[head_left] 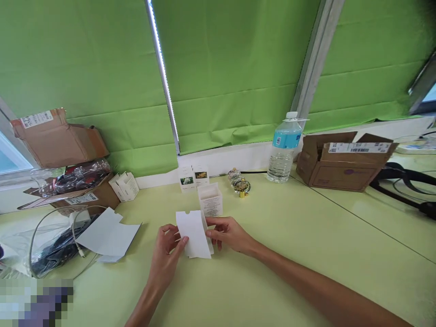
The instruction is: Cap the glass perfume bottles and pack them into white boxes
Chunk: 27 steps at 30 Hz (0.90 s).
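A folded white card piece (193, 234), with a small notch in its top edge, stands tilted between my hands just above the table. My left hand (167, 247) pinches its left side, thumb on the front face. My right hand (226, 234) grips the right edge, where a second layer of card shows behind the first. Just beyond it is a small open white box (211, 206) with fine print on its front. Two small printed boxes or cards (186, 180) with flower pictures stand behind that. Right of them lie small glass bottles with gold-coloured parts (241, 185).
A water bottle (283, 152) and an open cardboard box (344, 163) stand back right, near black straps (405, 186). At left are stacked cardboard boxes (63, 141), small white cartons (124, 186), white card sheets (107, 234), and a cable with plastic-bagged items (57, 250).
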Each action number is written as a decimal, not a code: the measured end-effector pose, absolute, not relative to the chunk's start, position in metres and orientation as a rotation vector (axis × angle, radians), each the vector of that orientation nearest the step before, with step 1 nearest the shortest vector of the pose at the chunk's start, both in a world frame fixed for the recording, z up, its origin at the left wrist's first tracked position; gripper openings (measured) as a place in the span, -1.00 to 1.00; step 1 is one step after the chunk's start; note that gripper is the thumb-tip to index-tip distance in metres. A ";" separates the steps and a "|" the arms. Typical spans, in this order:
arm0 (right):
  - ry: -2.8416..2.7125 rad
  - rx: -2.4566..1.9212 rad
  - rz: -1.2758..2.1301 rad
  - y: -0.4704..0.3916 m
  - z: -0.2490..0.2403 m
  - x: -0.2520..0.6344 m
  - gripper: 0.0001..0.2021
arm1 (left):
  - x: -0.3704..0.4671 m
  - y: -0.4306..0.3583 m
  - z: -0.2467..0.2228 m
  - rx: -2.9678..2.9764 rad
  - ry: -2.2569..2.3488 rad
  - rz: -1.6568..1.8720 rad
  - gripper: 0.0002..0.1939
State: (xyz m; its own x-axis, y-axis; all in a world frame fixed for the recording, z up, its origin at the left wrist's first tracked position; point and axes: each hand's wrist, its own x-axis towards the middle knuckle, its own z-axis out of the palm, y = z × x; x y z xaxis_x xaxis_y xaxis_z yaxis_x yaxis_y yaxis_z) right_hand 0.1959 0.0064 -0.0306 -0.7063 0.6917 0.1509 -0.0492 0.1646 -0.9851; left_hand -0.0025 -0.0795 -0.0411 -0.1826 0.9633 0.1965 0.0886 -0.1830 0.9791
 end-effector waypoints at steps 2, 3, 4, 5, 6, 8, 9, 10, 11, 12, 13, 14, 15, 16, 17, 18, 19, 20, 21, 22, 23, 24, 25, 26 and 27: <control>-1.861 -0.599 1.619 0.008 -0.032 0.196 -0.53 | -0.002 -0.079 -0.039 1.303 1.311 1.431 -0.59; -1.865 -0.591 1.622 0.008 -0.032 0.197 -0.53 | -0.002 -0.079 -0.038 1.314 1.319 1.405 -0.56; -1.862 -0.584 1.621 0.008 -0.032 0.197 -0.54 | -0.002 -0.079 -0.037 1.330 1.330 1.376 -0.55; -1.856 -0.578 1.614 0.008 -0.032 0.197 -0.55 | -0.002 -0.079 -0.037 1.345 1.344 1.349 -0.55; -1.847 -0.575 1.602 0.007 -0.032 0.198 -0.56 | -0.002 -0.079 -0.037 1.357 1.361 1.331 -0.56; -1.840 -0.573 1.565 0.006 -0.033 0.199 -0.56 | -0.003 -0.080 -0.037 1.375 1.397 1.314 -0.55; -1.855 -0.573 1.534 0.005 -0.033 0.199 -0.57 | -0.003 -0.080 -0.037 1.384 1.409 1.309 -0.54; -1.882 -0.573 1.494 0.005 -0.033 0.199 -0.60 | -0.004 -0.081 -0.038 1.394 1.415 1.302 -0.54; -1.913 -0.572 1.454 0.005 -0.034 0.200 -0.62 | -0.005 -0.081 -0.038 1.404 1.412 1.288 -0.55; -1.941 -0.570 1.418 0.005 -0.034 0.200 -0.64 | -0.006 -0.082 -0.037 1.415 1.401 1.268 -0.57; -1.961 -0.567 1.394 0.005 -0.034 0.200 -0.64 | -0.006 -0.082 -0.037 1.426 1.385 1.245 -0.58; -1.969 -0.565 1.390 0.006 -0.034 0.201 -0.63 | -0.007 -0.083 -0.036 1.437 1.365 1.217 -0.60; -1.966 -0.562 1.411 0.006 -0.034 0.201 -0.61 | -0.008 -0.083 -0.036 1.447 1.344 1.189 -0.61; -1.959 -0.557 1.446 0.007 -0.034 0.202 -0.60 | -0.010 -0.083 -0.035 1.453 1.324 1.163 -0.62; -1.958 -0.553 1.481 0.007 -0.033 0.202 -0.59 | -0.011 -0.083 -0.034 1.457 1.307 1.139 -0.62; -1.967 -0.547 1.498 0.007 -0.032 0.203 -0.59 | -0.012 -0.083 -0.033 1.458 1.293 1.118 -0.62; -1.989 -0.541 1.494 0.007 -0.031 0.203 -0.61 | -0.013 -0.083 -0.032 1.455 1.279 1.102 -0.62; -2.015 -0.538 1.473 0.008 -0.031 0.204 -0.62 | -0.014 -0.083 -0.031 1.449 1.265 1.089 -0.62; -2.042 -0.538 1.447 0.008 -0.030 0.204 -0.63 | -0.015 -0.083 -0.031 1.441 1.250 1.079 -0.61; -2.063 -0.541 1.426 0.008 -0.029 0.205 -0.64 | -0.015 -0.083 -0.030 1.433 1.234 1.070 -0.60; -2.075 -0.547 1.418 0.008 -0.029 0.205 -0.64 | -0.015 -0.084 -0.030 1.425 1.221 1.061 -0.59; -2.079 -0.556 1.424 0.008 -0.029 0.205 -0.63 | -0.015 -0.084 -0.029 1.421 1.215 1.054 -0.59; -2.080 -0.566 1.435 0.008 -0.029 0.206 -0.62 | -0.015 -0.084 -0.029 1.423 1.221 1.048 -0.58; -2.082 -0.575 1.442 0.008 -0.029 0.206 -0.61 | -0.015 -0.084 -0.028 1.433 1.238 1.040 -0.58; -2.084 -0.583 1.440 0.008 -0.028 0.207 -0.60 | -0.015 -0.084 -0.028 1.447 1.262 1.032 -0.58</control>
State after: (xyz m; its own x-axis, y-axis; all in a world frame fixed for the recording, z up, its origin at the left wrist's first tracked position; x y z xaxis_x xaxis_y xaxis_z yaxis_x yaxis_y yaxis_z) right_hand 0.2067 0.0076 -0.0284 -0.7634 0.6194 0.1831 0.0479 0.3370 -0.9403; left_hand -0.0147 -0.0844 -0.0278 0.1208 0.9925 0.0194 0.2160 -0.0454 0.9753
